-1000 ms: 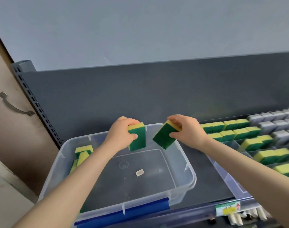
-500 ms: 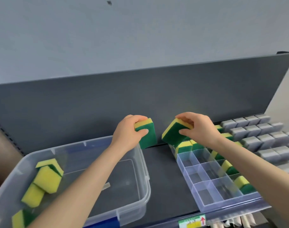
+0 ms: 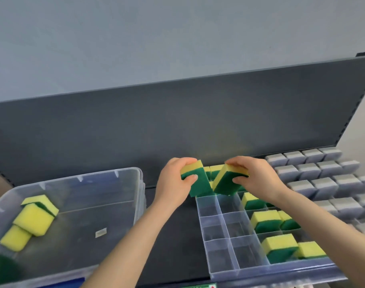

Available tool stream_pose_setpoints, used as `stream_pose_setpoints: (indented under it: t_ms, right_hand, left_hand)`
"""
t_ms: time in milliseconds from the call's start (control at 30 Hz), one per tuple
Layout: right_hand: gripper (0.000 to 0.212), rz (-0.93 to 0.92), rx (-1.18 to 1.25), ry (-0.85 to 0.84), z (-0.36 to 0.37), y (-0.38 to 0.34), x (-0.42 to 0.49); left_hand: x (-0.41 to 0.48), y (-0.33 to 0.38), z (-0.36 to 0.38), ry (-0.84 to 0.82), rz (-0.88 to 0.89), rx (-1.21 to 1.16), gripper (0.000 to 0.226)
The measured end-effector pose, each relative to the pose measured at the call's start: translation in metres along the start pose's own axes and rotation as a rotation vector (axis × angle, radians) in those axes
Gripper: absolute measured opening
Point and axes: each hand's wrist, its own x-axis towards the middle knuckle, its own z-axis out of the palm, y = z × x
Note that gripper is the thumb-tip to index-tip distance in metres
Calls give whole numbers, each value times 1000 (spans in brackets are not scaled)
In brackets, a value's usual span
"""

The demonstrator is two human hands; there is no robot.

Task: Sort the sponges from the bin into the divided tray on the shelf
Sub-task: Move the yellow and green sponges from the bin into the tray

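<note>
My left hand (image 3: 173, 183) grips a yellow-and-green sponge (image 3: 199, 182) above the far left corner of the clear divided tray (image 3: 223, 273). My right hand (image 3: 258, 179) grips a second, tilted sponge (image 3: 226, 182) right beside it, over the tray's back cells. The two sponges almost touch. Several sponges (image 3: 266, 222) stand in the tray's right-hand cells, while its left two columns hold nothing. The clear plastic bin (image 3: 135, 183) on the left holds several more sponges (image 3: 35, 218) at its left side.
Rows of grey sponges (image 3: 322, 181) fill the shelf to the right of the tray. A dark shelf back panel (image 3: 177, 125) rises right behind my hands. Dark shelf surface (image 3: 177, 235) shows between the bin and the tray.
Both hands have carried their sponges right from over the bin to the tray's back left corner and lowered them. The view has swung right.
</note>
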Motion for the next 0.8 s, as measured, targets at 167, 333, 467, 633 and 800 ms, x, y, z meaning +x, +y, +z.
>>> stream_pose_setpoints:
  t_ms: [167,333,467,633,800]
  right_hand:
    - [46,-42,-60,-82,19,24,-3]
    - [48,-80,-84,-128,35,39,-6]
    - [47,-99,-123,-138,46,46,-8]
    - [50,-125,-193,-143,57,45,-7]
    - [50,-82,-257,-204,66,45,-7]
  left_hand:
    - [-18,-6,43,-14,-76,11,40]
    - [-29,-14,67,-8,-143,-2,37]
    - [-34,-22,75,-2,-152,46,29]
    - [-29,-24,73,-65,-32,214,21]
    - [-28,-28,83,-205,-6,314,22]
